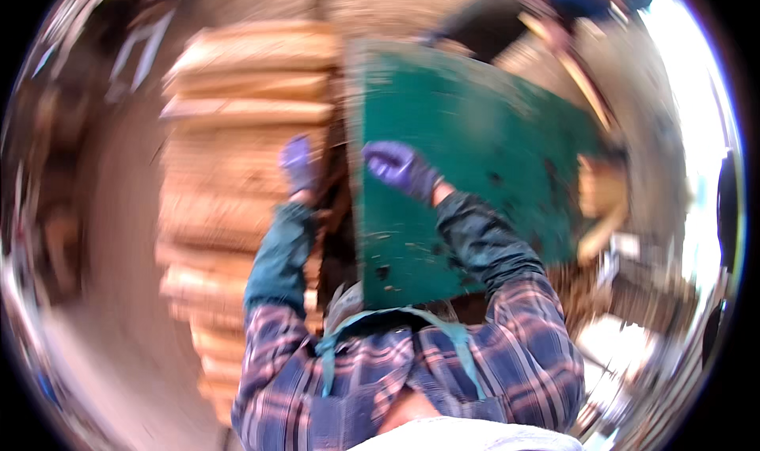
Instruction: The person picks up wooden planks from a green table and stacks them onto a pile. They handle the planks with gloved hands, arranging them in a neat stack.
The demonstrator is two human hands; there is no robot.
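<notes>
My left hand (298, 164), in a purple glove, is over the right side of a stack of pale wooden boards (226, 150). Its fingers are smeared by motion, and whether it touches the wood cannot be told. My right hand (400, 167), gloved the same way, hovers over or rests near the left edge of a large green panel (475, 158). The fingers of this hand look curled together; anything inside them is hidden. Between the two hands runs a dark, narrow gap separating the stack from the panel.
At the upper right another person (570, 0) in dark blue is beside a long thin wooden strip (582, 83). Wooden pieces (602, 190) lie by the panel's right edge. A pale metal-looking frame (142, 51) stands at the far left. Much of the surroundings is blurred.
</notes>
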